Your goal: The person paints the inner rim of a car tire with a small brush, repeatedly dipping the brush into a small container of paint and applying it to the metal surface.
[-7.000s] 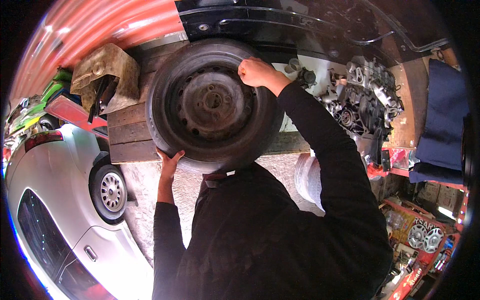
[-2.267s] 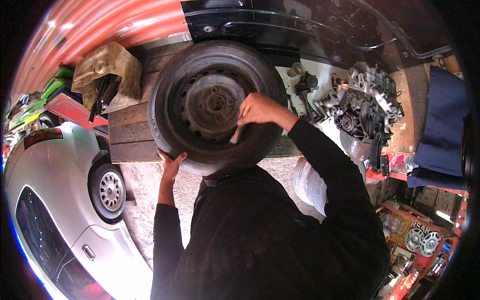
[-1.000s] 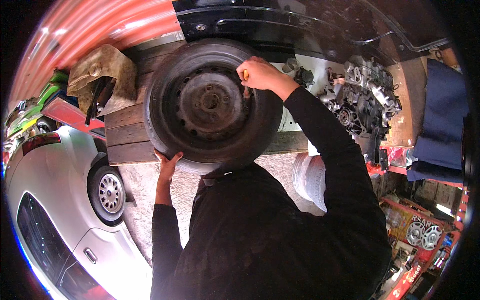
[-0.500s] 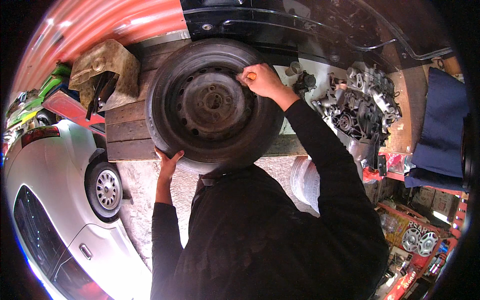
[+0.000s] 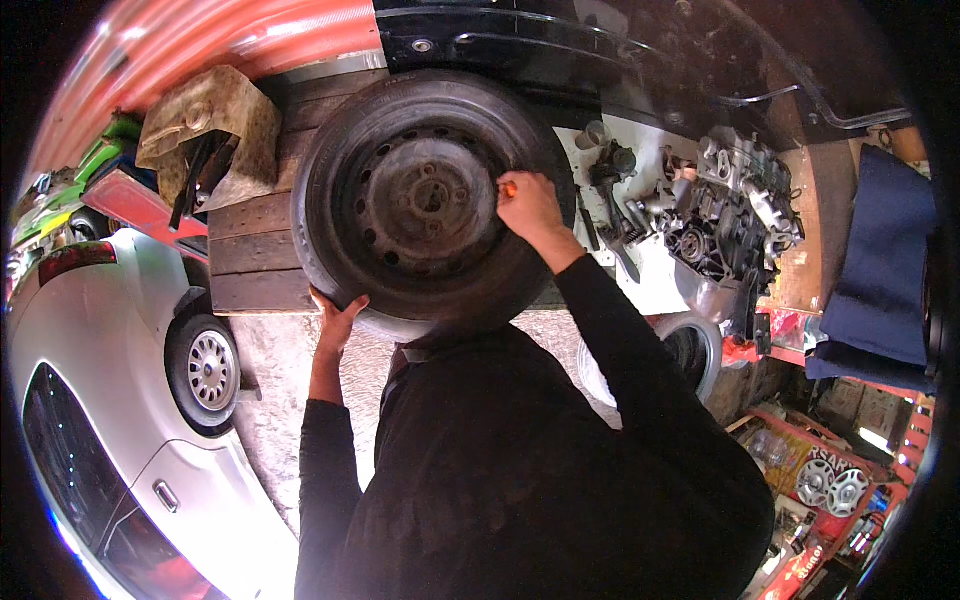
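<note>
A dusty black tyre on a dark steel wheel lies flat on a bench of wooden planks, its near edge reaching my body. At the tyre's near left edge, my left hand grips the sidewall, thumb on top and the other fingers partly hidden below. My right hand is closed at the right side of the rim. A small orange object shows between its fingers, mostly covered, so its kind cannot be made out.
An engine and loose metal parts stand right of the wheel. A grimy box holding dark tools sits at the left. A silver car is parked lower left; another tyre lies lower right, near shelves. Dark blue cloth hangs far right.
My right hand has moved along the rim, from its upper right toward me and slightly right, still closed on the orange object. My left hand stays on the tyre edge.
</note>
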{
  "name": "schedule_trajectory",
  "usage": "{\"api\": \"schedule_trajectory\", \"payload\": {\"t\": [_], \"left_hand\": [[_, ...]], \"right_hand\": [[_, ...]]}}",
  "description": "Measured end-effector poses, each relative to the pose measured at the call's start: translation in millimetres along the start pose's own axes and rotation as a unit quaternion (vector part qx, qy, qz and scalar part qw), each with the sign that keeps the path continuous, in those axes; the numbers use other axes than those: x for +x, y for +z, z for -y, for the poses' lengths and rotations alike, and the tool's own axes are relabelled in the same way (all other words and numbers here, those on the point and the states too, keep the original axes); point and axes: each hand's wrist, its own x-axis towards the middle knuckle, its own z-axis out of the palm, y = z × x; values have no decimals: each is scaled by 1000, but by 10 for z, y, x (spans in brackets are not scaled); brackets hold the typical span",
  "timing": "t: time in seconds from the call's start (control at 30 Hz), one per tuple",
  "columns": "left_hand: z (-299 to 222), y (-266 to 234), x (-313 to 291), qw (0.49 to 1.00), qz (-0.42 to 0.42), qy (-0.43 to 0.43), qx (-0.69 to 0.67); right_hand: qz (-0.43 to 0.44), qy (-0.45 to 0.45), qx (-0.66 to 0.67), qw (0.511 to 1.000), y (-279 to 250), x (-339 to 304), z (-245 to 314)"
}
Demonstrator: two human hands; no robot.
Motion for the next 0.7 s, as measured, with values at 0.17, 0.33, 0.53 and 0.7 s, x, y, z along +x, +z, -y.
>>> {"api": "schedule_trajectory", "payload": {"t": [0.17,0.33,0.53,0.7], "left_hand": [[-29,-47,-29,999,-12,-5,35],[-3,-4,29,1000,5,-4,22],[60,-55,19,1000,22,2,-17],[113,-47,34,1000,20,6,-4]], "right_hand": [[-73,15,93,993,-234,99,-28],[-19,-14,70,997,-27,-48,-60],[-25,9,141,990,-295,1,156],[90,23,152,984,-1037,105,-13]]}}
